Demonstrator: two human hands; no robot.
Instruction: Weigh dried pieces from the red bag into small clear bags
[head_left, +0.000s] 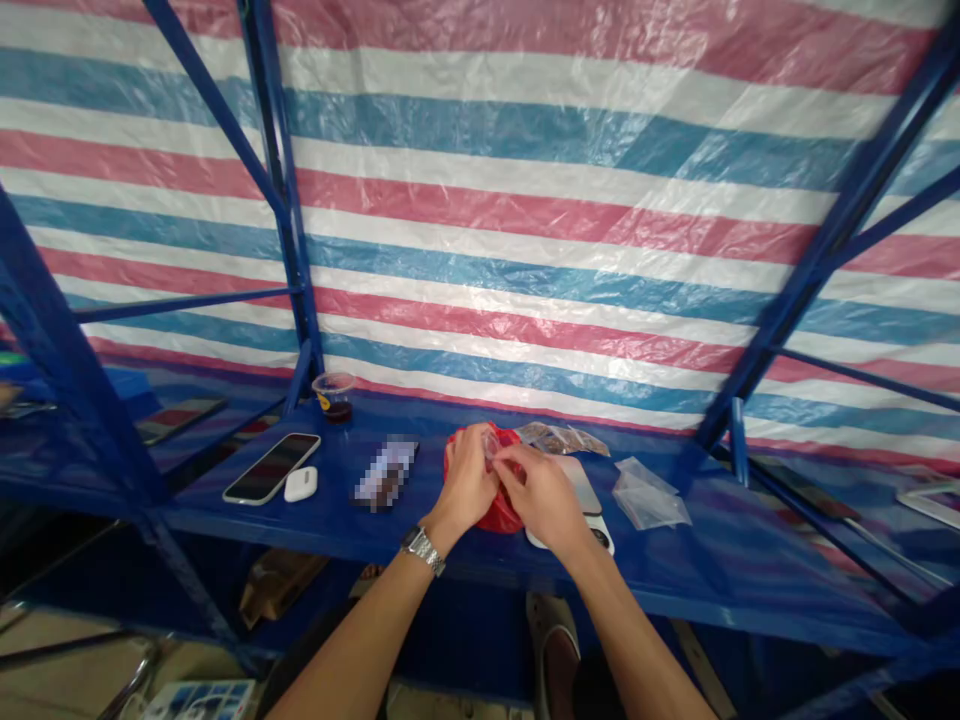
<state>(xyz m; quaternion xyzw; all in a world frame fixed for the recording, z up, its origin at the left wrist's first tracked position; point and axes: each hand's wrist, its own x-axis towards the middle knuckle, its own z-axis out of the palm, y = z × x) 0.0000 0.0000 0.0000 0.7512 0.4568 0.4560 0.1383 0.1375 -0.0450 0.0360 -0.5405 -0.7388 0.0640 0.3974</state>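
At the far left of the frame, a phone (180,420) lies on a lower shelf behind the blue steel frame (277,170). A striped tarp (480,200) in red, white and blue fills the top of the picture. On the blue shelf (195,515), left of centre, lie a phone (271,468) with a white earbud case (300,484) just beside it, and a blurred object (385,472) further right. A plastic cup (334,396) of dark liquid stands behind them, near the back edge.

At the centre, the left hand (465,480), with a metal wristwatch (422,549), and the right hand (540,500) come together over a red plastic bag (504,510). Both are closed in a pinch on a small clear plastic piece (491,445) at the top of the bag, though the fingers partly hide it.

Right of the hands are printed packets (562,438) at the back, a flat white item (581,483) partly under the right hand, and a white and black object (600,537). Further right lie clear plastic bags (649,495). A white tablet (930,505) sits at the far right edge.
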